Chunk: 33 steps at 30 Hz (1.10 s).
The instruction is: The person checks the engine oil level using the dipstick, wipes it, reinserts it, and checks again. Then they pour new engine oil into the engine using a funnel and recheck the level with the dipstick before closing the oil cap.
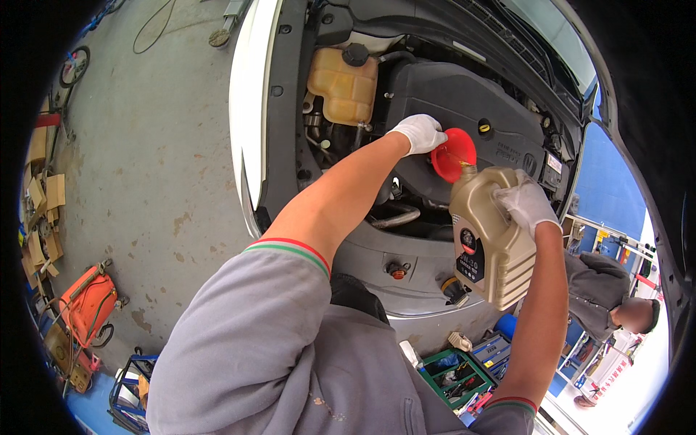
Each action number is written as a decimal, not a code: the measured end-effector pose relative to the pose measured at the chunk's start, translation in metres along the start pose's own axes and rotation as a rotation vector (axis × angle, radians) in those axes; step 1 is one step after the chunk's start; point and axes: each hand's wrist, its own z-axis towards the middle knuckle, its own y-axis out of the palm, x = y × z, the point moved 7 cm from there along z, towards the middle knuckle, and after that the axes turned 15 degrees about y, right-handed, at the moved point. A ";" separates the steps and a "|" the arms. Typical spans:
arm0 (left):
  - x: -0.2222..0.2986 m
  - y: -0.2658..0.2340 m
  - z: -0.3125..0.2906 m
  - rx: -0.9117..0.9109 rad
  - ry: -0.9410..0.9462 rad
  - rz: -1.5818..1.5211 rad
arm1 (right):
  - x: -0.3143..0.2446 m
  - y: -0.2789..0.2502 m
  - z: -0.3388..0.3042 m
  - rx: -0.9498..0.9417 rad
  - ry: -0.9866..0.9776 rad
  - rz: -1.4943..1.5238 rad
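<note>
My left hand (pixel 420 135), in a white glove, pinches the rim of a red funnel (pixel 457 147) over the engine. My right hand (pixel 526 201), also gloved, grips the handle of a gold oil jug (pixel 499 250) with a dark label. The jug leans toward the funnel, its mouth at the funnel's lower edge, and a thin yellowish stream of oil shows inside the cone. The funnel's spout is hidden from view. A black cap (pixel 454 290) with a yellowish band lies on the front panel (pixel 355 261) beside the jug.
Beyond the funnel is a black engine cover (pixel 442 90) with a yellow dipstick handle (pixel 484 127). A yellowed coolant tank (pixel 344 87) sits left. A green tool tray (pixel 455 377) is below; an orange floor jack (pixel 88 304) stands far left. A person (pixel 598 290) in grey is at right.
</note>
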 end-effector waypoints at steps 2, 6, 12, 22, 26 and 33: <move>-0.001 0.000 0.000 0.006 0.004 0.005 | 0.002 0.002 0.000 -0.005 -0.011 0.018; -0.003 0.001 0.002 0.012 0.002 0.033 | 0.010 0.002 0.003 0.042 -0.083 0.067; -0.003 0.002 0.000 0.019 -0.014 -0.020 | 0.043 0.016 0.031 0.001 -0.147 0.075; -0.002 0.001 -0.002 0.025 -0.010 -0.009 | 0.048 0.021 0.044 0.086 -0.244 -0.117; -0.006 0.002 0.001 0.014 -0.012 -0.029 | 0.038 0.015 0.035 0.085 -0.229 -0.117; -0.006 0.000 -0.001 0.020 -0.034 -0.076 | 0.035 0.014 0.033 0.069 -0.237 -0.073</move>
